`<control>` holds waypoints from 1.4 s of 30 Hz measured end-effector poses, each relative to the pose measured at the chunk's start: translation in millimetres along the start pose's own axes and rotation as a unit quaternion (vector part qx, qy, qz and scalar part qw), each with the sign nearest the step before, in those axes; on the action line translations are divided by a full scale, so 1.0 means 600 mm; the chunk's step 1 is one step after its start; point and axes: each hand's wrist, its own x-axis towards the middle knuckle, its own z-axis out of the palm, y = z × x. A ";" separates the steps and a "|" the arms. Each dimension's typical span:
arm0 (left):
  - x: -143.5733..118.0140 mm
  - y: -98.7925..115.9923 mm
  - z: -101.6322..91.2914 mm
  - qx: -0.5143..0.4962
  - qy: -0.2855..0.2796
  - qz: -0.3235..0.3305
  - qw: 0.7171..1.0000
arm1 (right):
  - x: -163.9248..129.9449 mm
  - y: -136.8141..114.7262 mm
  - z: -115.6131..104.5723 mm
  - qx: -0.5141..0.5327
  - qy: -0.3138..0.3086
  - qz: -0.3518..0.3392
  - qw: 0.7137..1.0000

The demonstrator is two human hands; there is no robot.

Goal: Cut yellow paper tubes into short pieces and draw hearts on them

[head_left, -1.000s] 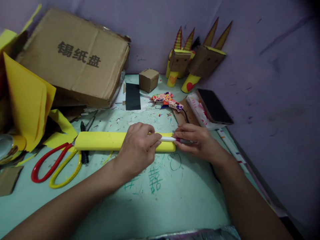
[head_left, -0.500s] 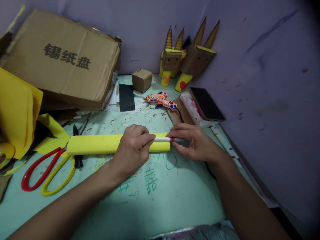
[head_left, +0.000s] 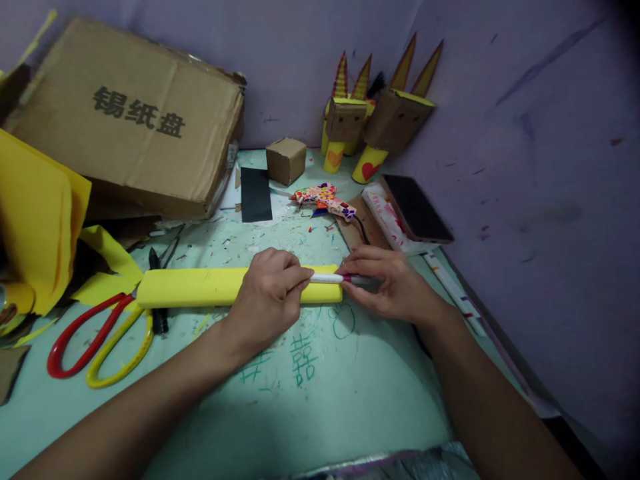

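Note:
A folded or rolled strip of yellow paper [head_left: 193, 288] lies across the table in front of me. Over its right part, both hands hold a white marker pen [head_left: 326, 278] with a purple-red band and a greyish right end. My left hand [head_left: 270, 290] pinches the pen's white end, its palm resting over the yellow paper. At the banded end, the fingertips of my right hand [head_left: 385, 280] close around the pen. Scissors [head_left: 103, 340] with one red and one yellow handle lie at the paper's left end, beside a black marker [head_left: 159, 317].
A big cardboard box [head_left: 135, 120] leans at the back left, near yellow sheets [head_left: 40, 227]. Behind my hands are a small cardboard block [head_left: 287, 162], a black card [head_left: 256, 195] and a patterned glue gun [head_left: 325, 199]. Cardboard figures [head_left: 370, 133] and a phone [head_left: 417, 208] stand further right.
The whole view has shifted slightly to the right. Both hands keep the same hold on the pen, and the yellow paper stays in place.

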 end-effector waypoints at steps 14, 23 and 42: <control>0.008 0.005 -0.038 -0.049 -0.022 -0.093 0.994 | 0.004 0.000 -0.001 0.018 -0.005 -0.031 0.999; -0.034 -0.020 -0.092 -0.002 0.013 -0.159 0.987 | 0.003 0.003 -0.002 0.012 -0.013 -0.041 0.999; -0.050 -0.033 -0.085 0.041 0.020 -0.128 0.991 | 0.002 0.005 -0.006 0.001 -0.009 -0.041 0.999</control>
